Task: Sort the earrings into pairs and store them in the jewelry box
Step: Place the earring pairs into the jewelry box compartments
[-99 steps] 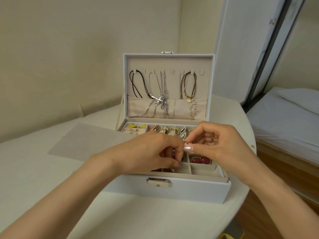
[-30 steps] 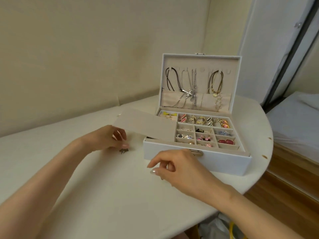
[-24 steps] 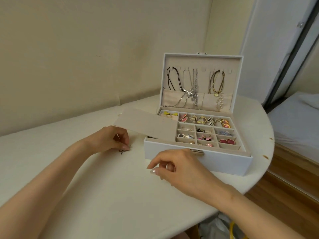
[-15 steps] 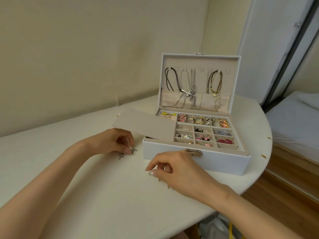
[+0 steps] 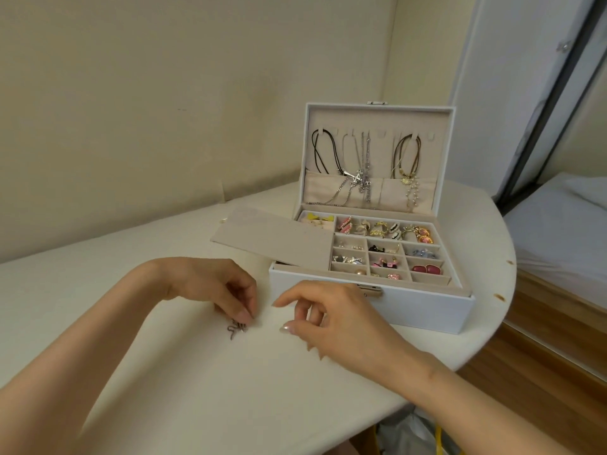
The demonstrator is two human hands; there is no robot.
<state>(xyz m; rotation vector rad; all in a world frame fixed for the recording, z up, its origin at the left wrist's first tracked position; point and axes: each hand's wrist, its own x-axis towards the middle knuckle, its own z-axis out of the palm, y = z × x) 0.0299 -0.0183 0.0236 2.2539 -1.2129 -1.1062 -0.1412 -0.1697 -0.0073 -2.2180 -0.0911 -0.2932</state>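
Observation:
A white jewelry box (image 5: 377,307) stands open on the table, with paired earrings in the small compartments of its tray and necklaces hanging in the raised lid. A beige flat insert (image 5: 272,236) lies across its left side. On the table in front of the box lie small dark silver earrings (image 5: 236,329). My left hand (image 5: 223,290) has its fingertips curled down onto them and touches their top. My right hand (image 5: 331,318) hovers just to the right with loosely curled fingers and holds nothing.
The white table (image 5: 164,389) curves away at the right, with wooden floor (image 5: 538,372) below. A bed (image 5: 565,221) is at the far right. A beige wall runs behind the table.
My left hand has drawn the silver earrings toward me, away from the box. My right hand has moved left, closer to them. The view has shifted slightly.

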